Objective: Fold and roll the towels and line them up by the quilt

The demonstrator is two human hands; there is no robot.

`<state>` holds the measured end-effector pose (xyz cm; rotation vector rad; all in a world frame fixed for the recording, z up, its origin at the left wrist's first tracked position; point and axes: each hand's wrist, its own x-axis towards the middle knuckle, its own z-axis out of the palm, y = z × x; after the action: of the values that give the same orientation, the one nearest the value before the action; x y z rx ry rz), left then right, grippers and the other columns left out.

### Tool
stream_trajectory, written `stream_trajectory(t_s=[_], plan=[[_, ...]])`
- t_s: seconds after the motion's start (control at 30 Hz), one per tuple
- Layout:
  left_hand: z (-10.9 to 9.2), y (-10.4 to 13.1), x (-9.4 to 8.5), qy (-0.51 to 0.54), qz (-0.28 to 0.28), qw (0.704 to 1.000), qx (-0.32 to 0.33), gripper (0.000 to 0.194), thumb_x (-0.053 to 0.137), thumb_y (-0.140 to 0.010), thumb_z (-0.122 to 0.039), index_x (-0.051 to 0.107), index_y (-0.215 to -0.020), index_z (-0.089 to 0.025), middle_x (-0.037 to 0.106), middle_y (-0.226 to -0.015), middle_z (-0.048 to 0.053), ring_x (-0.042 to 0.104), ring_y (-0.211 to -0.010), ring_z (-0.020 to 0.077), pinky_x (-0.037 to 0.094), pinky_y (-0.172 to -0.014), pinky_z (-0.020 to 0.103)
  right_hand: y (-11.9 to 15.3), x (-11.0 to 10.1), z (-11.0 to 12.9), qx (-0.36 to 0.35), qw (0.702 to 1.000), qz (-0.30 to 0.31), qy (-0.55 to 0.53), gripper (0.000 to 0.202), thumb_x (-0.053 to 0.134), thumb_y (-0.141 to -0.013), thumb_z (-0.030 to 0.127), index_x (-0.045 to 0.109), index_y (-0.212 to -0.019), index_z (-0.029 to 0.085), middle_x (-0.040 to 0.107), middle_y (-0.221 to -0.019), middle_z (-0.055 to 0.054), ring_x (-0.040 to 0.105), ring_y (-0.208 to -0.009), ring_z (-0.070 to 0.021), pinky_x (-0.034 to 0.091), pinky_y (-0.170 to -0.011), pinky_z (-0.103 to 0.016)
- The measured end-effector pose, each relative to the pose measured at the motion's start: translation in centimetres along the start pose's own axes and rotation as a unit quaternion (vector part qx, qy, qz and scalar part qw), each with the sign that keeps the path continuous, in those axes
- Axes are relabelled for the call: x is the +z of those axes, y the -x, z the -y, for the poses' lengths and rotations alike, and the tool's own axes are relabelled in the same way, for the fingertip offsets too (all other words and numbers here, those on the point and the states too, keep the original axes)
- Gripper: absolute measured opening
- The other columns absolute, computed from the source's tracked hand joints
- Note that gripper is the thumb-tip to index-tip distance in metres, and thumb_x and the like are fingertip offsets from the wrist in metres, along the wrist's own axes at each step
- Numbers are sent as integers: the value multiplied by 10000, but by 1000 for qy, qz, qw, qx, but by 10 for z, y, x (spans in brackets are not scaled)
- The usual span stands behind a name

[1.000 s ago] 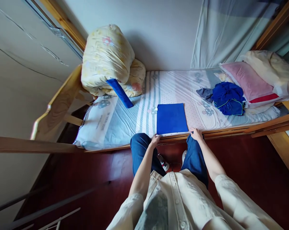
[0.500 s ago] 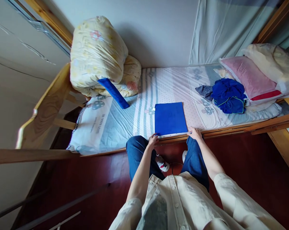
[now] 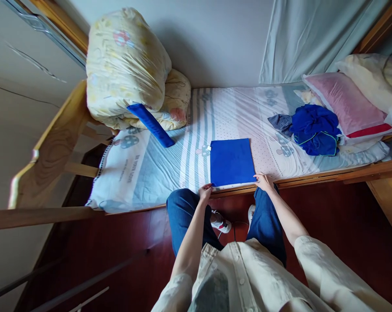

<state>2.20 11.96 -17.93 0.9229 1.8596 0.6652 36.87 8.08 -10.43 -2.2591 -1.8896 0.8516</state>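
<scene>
Bedsheet [image 3: 157, 173] lettered "YOUR LOVE", blue cloth [image 3: 232, 163], white tag [image 3: 209, 148] unreadable

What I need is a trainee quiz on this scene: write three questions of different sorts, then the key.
1. True or false: seen from the person's side, the flat blue cloth lies on the bed between the bundled quilt and the pink pillow.
2. What colour is the trim on the crumpled blue clothing? A) red B) green C) white
3. Which corner of the flat blue cloth is the left hand at, and which the right hand?

Key: 1. True. 2. B. 3. Left hand: near left corner; right hand: near right corner.
</scene>
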Motion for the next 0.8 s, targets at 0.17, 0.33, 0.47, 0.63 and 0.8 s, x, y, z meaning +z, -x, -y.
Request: stream_trajectory(t_s=[0.17, 0.33, 0.47, 0.63, 0.8], plan=[[-3, 0, -5, -94, 9, 987, 127, 292, 633, -683, -76, 776, -917, -179, 713, -1029, 108, 678, -1107, 310, 527, -1071, 450, -6, 6, 1, -7, 1000, 17, 2, 355, 761, -877, 151, 777, -1207, 282, 774, -1152, -39, 732, -1063, -221, 576, -966, -325], [-6, -2, -5, -295, 85, 895, 323, 451, 505, -773, -14, 752, -1102, -200, 674, -1286, 146, 586, -1274, 321, 493, -1107, 467, -10, 7, 2, -12, 1000, 24, 5, 340, 752, -876, 123, 794, -1180, 270, 776, -1176, -47, 737, -1071, -218, 580, -968, -318], [-10, -9, -3, -314, 105, 886, 324, 445, 462, -800, -17, 763, -1080, -187, 708, -1202, 146, 605, -1245, 313, 501, -1097, 446, -12, 7, 3, 2, 1000, 19, 5, 265, 705, -913, 141, 812, -1130, 250, 773, -1192, -54, 739, -1065, -226, 583, -955, -318], [-16, -17, -1, -237, 70, 927, 281, 354, 499, -834, -75, 776, -1028, -180, 743, -1075, 127, 663, -1138, 283, 527, -1085, 432, -11, 7, 4, -28, 1000, -12, 7, 257, 624, -935, 114, 819, -1063, 221, 751, -1229, -73, 716, -1109, -219, 571, -994, -319], [-19, -18, -4, -213, 44, 942, 255, 314, 522, -856, -103, 782, -1009, -189, 746, -1044, 123, 699, -1041, 270, 559, -1015, 441, -8, 7, 5, -44, 998, -35, -11, 314, 591, -919, 84, 804, -1097, 230, 755, -1269, -61, 699, -1180, -220, 556, -1055, -347]])
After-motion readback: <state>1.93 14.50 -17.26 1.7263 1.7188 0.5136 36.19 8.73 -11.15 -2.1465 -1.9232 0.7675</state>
